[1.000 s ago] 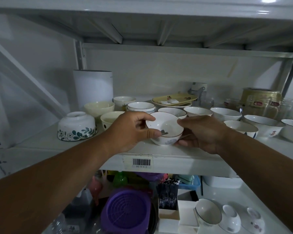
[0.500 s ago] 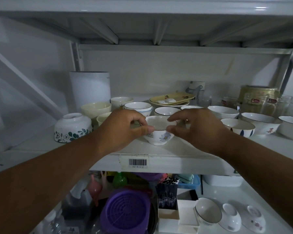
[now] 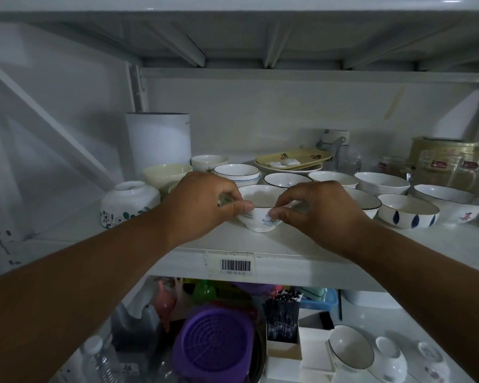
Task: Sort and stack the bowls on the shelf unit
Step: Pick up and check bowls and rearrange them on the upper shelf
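A small white bowl with a blue flower [image 3: 262,217] stands upright near the front edge of the middle shelf [image 3: 260,244]. My left hand [image 3: 202,205] pinches its rim from the left, thumb on the near side. My right hand [image 3: 318,211] pinches the rim from the right. Behind it stand more white bowls: a blue-ringed stack [image 3: 237,172], a dark-rimmed bowl [image 3: 286,179] and another dark-rimmed bowl [image 3: 367,201] partly hidden by my right hand. A bowl with blue leaf marks [image 3: 408,215] sits to the right.
An upturned floral bowl [image 3: 127,203], cream bowls [image 3: 166,174] and a tall white canister [image 3: 158,145] fill the left. A yellow tray [image 3: 293,158] and glass jars [image 3: 448,170] stand at the back. On the lower shelf are a purple strainer [image 3: 213,344] and more bowls [image 3: 350,348].
The flowered bowl was tilted toward me in both hands; it has been turned upright and set down on the shelf. Both hands stay on its rim.
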